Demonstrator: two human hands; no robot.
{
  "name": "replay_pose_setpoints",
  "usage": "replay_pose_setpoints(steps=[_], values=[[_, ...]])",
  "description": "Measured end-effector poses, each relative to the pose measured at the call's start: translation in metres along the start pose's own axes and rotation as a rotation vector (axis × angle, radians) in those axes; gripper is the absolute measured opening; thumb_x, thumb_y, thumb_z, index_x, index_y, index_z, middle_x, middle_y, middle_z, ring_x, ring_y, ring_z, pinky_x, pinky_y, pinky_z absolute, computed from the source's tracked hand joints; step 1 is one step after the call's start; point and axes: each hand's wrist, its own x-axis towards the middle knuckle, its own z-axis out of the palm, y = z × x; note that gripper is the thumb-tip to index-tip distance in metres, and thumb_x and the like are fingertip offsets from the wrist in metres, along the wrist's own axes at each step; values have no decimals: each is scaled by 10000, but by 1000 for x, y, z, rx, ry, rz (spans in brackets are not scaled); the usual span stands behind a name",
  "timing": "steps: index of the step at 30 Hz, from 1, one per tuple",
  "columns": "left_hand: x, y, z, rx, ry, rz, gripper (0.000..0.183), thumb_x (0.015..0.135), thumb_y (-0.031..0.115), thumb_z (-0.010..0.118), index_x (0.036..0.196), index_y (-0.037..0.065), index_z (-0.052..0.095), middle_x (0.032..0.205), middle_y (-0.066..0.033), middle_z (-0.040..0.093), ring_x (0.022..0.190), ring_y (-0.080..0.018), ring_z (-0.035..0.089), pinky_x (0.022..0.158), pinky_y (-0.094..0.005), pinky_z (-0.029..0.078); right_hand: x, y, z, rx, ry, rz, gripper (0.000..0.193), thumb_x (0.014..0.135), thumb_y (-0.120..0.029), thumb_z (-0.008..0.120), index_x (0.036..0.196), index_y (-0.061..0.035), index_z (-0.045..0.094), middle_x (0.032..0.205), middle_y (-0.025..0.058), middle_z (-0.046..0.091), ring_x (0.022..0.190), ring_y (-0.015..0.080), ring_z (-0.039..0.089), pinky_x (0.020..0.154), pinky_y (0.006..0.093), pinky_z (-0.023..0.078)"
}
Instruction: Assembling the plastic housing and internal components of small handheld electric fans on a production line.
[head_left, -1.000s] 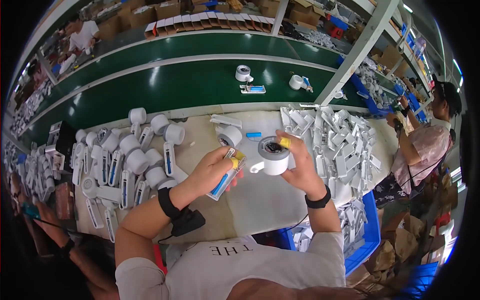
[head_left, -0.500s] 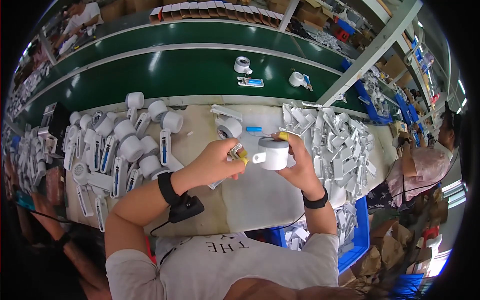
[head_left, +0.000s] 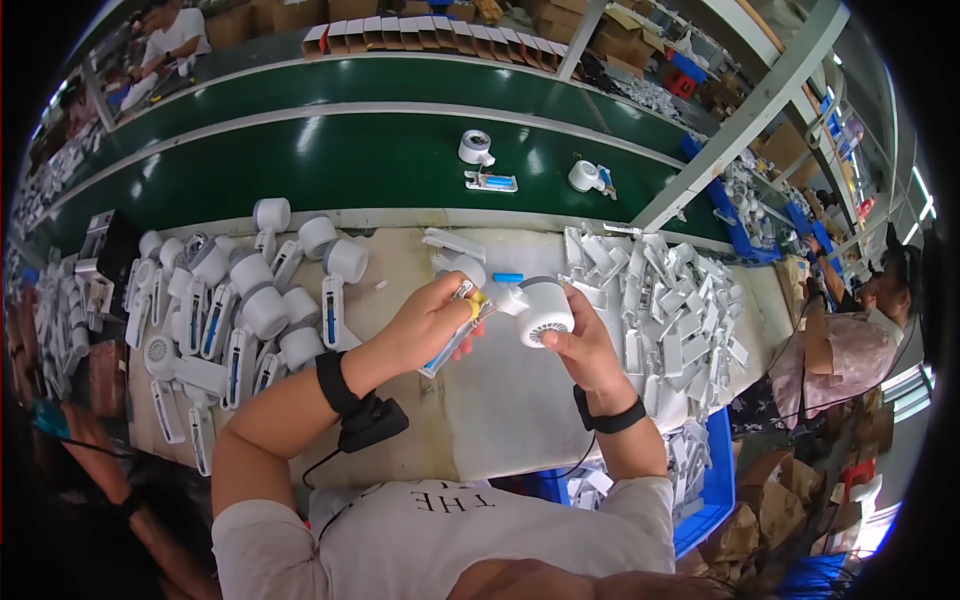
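Note:
My right hand [head_left: 592,352] is closed round a white fan head [head_left: 546,308], its vented end tilted down toward me. The fan head's short neck points left. In my left hand [head_left: 435,325] is a narrow white handle shell [head_left: 440,356] with a blue battery inside. Its upper end is close to the neck; whether they touch I cannot tell. Yellow covering shows on a left-hand fingertip. Just beyond my hands lie a blue cylindrical battery [head_left: 508,277], another white fan head [head_left: 466,270], partly hidden by my left hand, and a white handle piece [head_left: 455,242].
Several fan units with handles [head_left: 262,310] crowd the table's left. A heap of white handle shells [head_left: 680,310] covers its right side, above a blue bin [head_left: 715,480]. Beyond runs a green conveyor [head_left: 360,150] carrying parts. A co-worker [head_left: 835,345] sits at right.
The fan head in my right hand has tipped, bringing its vented end into view and its neck toward my left hand. The handle shell in my left hand now shows its battery.

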Motion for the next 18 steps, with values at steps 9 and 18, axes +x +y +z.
replay_pose_setpoints(steps=[9,18], values=[[1,1,5,23,-11,-33,195,838,154,526,948,14,447,784,-73,561,586,-119,547,502,-265,453,5,4,-3,-184,-35,-184,710,681,-148,763,1262,-55,365,1156,62,506,1060,171,501,889,305,421],[2,-1,4,90,-5,9,124,834,70,478,945,24,452,798,-85,570,582,-120,549,502,-263,454,1,5,-2,-230,-51,-270,705,692,-67,745,1273,-65,345,1160,63,498,1070,177,497,893,322,427]])
